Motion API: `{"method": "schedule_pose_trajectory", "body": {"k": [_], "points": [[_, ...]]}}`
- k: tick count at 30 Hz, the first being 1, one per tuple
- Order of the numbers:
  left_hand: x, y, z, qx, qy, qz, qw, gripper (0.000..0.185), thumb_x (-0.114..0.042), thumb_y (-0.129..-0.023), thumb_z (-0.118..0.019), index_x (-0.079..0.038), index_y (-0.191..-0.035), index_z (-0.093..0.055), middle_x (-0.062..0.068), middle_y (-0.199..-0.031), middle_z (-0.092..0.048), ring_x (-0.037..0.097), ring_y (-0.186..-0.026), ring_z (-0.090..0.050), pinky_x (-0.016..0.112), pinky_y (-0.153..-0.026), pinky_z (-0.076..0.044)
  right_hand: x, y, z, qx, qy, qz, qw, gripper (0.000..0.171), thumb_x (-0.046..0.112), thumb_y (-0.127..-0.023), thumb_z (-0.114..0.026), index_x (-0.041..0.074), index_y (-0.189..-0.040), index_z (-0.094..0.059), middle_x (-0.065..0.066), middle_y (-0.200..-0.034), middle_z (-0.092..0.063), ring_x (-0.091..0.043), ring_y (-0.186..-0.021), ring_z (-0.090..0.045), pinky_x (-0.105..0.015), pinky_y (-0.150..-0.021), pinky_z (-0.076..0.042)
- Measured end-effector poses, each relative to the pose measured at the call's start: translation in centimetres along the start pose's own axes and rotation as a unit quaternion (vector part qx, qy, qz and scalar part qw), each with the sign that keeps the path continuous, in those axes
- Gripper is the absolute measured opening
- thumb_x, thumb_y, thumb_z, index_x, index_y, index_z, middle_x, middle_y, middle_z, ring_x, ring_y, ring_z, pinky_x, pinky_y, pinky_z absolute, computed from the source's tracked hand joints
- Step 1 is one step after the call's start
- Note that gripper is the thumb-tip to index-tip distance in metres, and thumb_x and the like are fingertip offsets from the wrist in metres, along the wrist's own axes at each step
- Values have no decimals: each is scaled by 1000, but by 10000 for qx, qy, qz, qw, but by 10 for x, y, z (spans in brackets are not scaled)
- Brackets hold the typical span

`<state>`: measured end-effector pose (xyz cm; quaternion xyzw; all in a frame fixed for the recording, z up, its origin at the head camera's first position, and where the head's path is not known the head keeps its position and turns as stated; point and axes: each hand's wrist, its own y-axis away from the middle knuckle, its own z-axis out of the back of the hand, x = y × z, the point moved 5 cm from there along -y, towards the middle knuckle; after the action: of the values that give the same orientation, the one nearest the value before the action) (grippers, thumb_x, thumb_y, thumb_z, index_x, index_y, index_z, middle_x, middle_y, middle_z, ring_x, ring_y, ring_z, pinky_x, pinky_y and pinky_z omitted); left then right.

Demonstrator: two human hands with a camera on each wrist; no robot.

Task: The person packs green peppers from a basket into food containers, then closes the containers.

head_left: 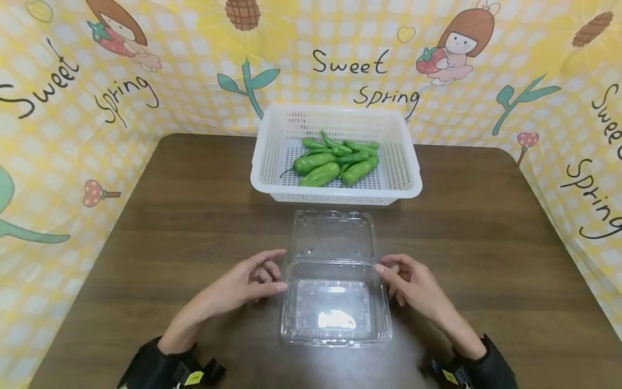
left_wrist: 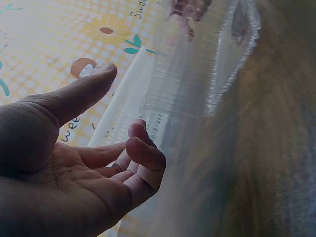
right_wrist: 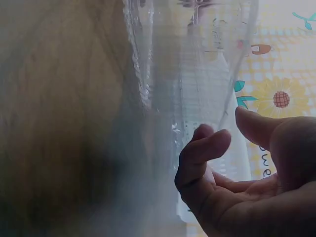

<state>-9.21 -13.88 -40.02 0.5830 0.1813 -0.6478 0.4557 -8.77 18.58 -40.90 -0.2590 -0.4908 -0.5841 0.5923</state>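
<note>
Head view, cloth: yellow and white checked cloth (head_left: 189, 97), with printed sunflowers and words, fills the upper part and both sides of the frame.
Table: brown table (head_left: 194, 194) spreads across the middle and the lower part of the frame.
Basket: white basket (head_left: 335, 193) with many small slots stands on the table at the upper middle of the frame.
Box: clear plastic box (head_left: 335, 302) lies on the table at the lower middle of the frame; its lid (head_left: 335, 235) is folded back toward the basket, with a narrow gap between them.
Left hand: left hand (head_left: 243, 286) is at the left side of the box, its thumb extended and its other fingers loosely bent, gripping nothing; whether the tips touch the box, I cannot tell.
Right hand: right hand (head_left: 420, 289) is at the right side of the box, thumb tip by the rim near the fold; the fingers are bent loosely, with a gap to the thumb, and contact is not clear.
Peppers: green peppers (head_left: 346, 159) lie in a heap inside the basket.
</note>
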Motion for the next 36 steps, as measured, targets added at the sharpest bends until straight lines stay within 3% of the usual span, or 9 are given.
{"method": "schedule_pose_trajectory", "body": {"k": [5,16,23,36], "points": [[5,-3,-7,70,80,-94,9999,76,-22,-91,-74,-2,-151,-32,22,-112,-57,10,-73,-56,26,-56,-53,-6,0,-6,218,-277,-51,9994,45,30,-97,-65,-3,-127,-57,-8,-69,-56,-12,-48,-50,-29,-44,-48],[11,-5,-11,-11,94,-39,9999,85,-19,-85,-79,-4,-152,-30,18,-113,-56,13,-81,-57,20,-63,-51,-12,-2,-11,207,-579,-284,9977,48,31,-96,-67,-1,-128,-52,-3,-65,-54,-10,-48,-48,-23,-45,-45],[12,-7,-12,171,371,-79,9991,86,-17,-86,-78,-6,-154,-26,17,-113,-54,14,-84,-59,22,-63,-53,-11,-4,-13,375,-1050,-191,9936,49,22,-97,-66,-5,-131,-43,-1,-66,-52,-8,-48,-44,-19,-44,-39],[15,-6,-15,356,756,-45,9965,89,-15,-88,-75,-11,-156,-18,17,-116,-50,15,-85,-59,23,-58,-52,-12,-5,-16,465,-1398,-111,9890,46,19,-98,-64,-5,-131,-41,1,-68,-51,-7,-51,-44,-18,-46,-38]]}}
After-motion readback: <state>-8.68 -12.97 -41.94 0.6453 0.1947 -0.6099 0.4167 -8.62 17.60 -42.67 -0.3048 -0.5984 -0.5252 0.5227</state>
